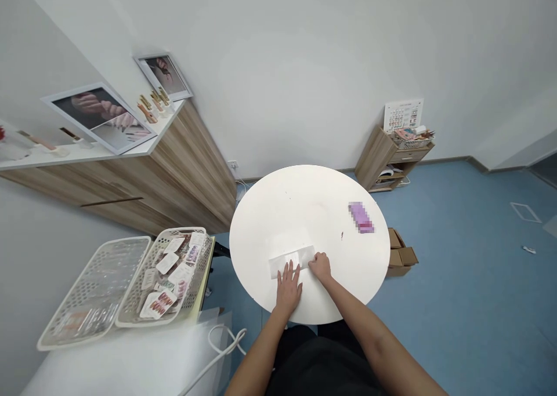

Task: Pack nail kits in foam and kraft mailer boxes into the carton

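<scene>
A white, partly see-through flat strip, perhaps a sheet or a plastic sleeve [278, 264], lies on the round white table [300, 199] near its front edge. My left hand [289, 289] rests flat on the strip's lower edge, fingers spread. At the strip's right end my right hand [321, 266] is closed, with thumb and fingers pinching its corner. Farther right on the table lies a blurred purple item [361, 217]. Between it and my right hand is a tiny dark reddish piece [342, 235].
To the left, one white basket [124, 303] holds several nail cards and another [47, 332] clear packs. A white cable [220, 355] loops beside them. Cardboard boxes [399, 260] stand on the floor right of the table. Behind are a wooden cabinet [191, 158] and a small shelf unit [369, 158].
</scene>
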`<act>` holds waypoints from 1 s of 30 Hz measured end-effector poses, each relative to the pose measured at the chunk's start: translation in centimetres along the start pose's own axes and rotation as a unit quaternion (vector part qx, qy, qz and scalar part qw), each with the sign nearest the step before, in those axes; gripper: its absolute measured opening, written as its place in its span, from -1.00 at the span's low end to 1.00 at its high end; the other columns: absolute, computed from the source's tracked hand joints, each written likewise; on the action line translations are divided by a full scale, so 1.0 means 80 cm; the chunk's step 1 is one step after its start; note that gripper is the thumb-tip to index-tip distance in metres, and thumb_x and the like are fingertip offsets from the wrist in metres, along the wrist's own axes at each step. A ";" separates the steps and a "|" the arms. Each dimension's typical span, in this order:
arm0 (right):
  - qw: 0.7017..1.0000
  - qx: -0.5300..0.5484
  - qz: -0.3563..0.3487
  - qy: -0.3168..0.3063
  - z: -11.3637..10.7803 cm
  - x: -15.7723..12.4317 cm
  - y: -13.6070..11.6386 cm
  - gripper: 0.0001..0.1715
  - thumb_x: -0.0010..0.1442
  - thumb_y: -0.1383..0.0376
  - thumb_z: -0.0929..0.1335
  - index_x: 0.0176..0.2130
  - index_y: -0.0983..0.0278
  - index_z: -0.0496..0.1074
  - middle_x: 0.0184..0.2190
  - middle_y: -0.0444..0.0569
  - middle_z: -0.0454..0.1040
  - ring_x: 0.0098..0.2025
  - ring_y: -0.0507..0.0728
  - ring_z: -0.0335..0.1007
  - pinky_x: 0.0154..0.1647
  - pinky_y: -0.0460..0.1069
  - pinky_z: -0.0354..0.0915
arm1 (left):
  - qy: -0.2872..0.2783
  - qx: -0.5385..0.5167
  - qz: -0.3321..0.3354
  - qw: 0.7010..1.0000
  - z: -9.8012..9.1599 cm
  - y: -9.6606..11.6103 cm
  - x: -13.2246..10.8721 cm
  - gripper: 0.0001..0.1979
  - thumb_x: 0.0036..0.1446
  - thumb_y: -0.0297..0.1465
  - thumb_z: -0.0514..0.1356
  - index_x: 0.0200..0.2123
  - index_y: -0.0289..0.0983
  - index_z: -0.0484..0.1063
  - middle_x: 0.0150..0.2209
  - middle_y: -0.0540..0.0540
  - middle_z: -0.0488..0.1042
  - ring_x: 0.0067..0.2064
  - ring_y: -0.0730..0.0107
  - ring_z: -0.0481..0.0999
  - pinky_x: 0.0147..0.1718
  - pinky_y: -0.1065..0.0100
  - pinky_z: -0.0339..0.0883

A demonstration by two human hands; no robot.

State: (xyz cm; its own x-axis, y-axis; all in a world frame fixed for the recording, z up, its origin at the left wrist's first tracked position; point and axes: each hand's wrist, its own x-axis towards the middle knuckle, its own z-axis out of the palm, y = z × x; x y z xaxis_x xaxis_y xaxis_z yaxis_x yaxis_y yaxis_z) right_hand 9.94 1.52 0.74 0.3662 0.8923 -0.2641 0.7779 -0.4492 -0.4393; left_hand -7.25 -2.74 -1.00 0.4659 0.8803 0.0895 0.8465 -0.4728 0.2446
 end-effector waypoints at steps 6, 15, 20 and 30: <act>0.991 0.120 -0.050 0.014 -0.004 -0.014 -0.018 -0.73 0.00 0.46 0.18 -0.26 0.18 0.25 -0.41 -0.14 0.42 -0.38 0.09 0.38 -0.41 -0.08 0.23 | -0.024 -0.014 0.004 1.000 0.001 -0.004 0.001 -0.32 0.19 -0.43 0.02 0.37 -0.16 -0.07 0.39 -0.26 -0.03 0.38 -0.08 -0.01 0.21 -0.23 0.02; 0.969 0.100 -0.225 -0.015 0.008 -0.038 -0.032 -0.47 0.05 0.52 0.16 0.01 0.17 0.24 -0.09 -0.03 0.49 -0.13 0.12 0.43 -0.15 -0.02 0.31 | -0.102 -0.071 0.017 0.992 -0.008 -0.018 0.005 -0.40 0.19 -0.45 0.03 0.31 -0.22 0.08 0.40 -0.27 -0.06 0.40 -0.03 -0.07 0.23 -0.18 0.03; 0.965 0.034 -0.255 -0.045 0.008 -0.048 -0.026 -0.47 0.10 0.49 0.20 0.07 0.26 0.32 -0.04 0.05 0.49 0.02 0.16 0.34 0.03 0.02 0.25 | -0.006 -0.160 -0.028 0.987 -0.006 -0.032 -0.013 -0.50 0.21 -0.55 -0.07 0.20 -0.22 0.24 0.33 -0.21 0.16 0.36 0.16 0.09 0.23 -0.06 0.12; 0.927 -0.117 -0.337 -0.115 -0.010 -0.070 -0.022 -0.31 0.14 0.38 0.21 0.26 0.24 0.23 0.36 0.02 0.09 0.37 0.35 -0.19 0.32 0.31 -0.31 | 0.123 -0.437 -0.527 0.718 -0.014 -0.054 -0.004 -0.54 0.06 -0.32 0.26 0.03 -0.30 0.30 0.00 -0.28 0.43 0.04 0.12 0.47 0.05 0.13 0.33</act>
State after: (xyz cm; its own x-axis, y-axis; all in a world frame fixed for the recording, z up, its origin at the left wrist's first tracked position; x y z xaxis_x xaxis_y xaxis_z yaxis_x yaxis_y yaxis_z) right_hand 6.96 -2.67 3.68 -0.3416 0.9215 -0.1850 0.8893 0.2532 -0.3808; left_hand -11.30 -0.93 -1.01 -0.4651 0.7629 -0.4492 0.1601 0.5715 0.8049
